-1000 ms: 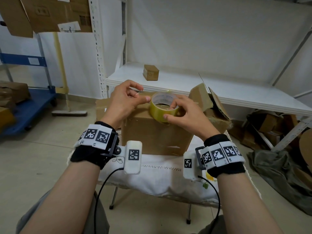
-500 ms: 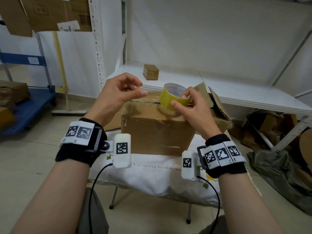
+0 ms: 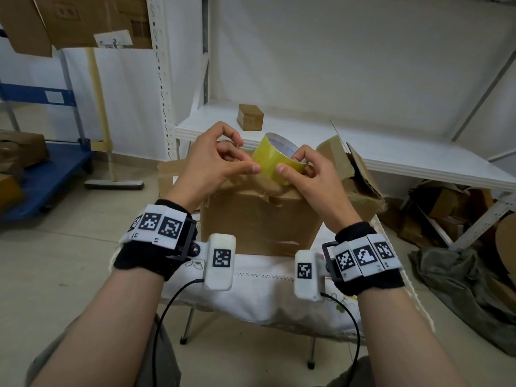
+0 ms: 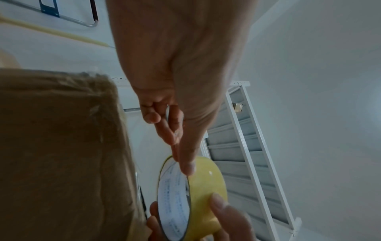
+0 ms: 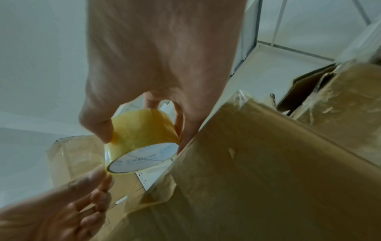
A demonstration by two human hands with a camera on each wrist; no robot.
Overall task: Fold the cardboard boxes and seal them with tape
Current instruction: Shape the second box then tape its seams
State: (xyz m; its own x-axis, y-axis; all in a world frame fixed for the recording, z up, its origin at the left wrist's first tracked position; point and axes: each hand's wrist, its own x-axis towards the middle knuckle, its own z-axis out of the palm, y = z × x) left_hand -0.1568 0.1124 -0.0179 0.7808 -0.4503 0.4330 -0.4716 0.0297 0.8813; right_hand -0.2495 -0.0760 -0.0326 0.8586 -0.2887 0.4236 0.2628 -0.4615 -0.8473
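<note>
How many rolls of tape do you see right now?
1. The yellow tape roll is held up above the cardboard box, gripped by the right hand, with the left hand touching its edge. More rolls could be hidden behind boxes.

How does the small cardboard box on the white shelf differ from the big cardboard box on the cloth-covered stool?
The small box sits closed and compact on the white shelf; the big box stands on the cloth-covered stool, directly below both hands. The small box looks neat, while the big box has a crumpled, torn top edge. Both are plain brown cardboard.
</note>
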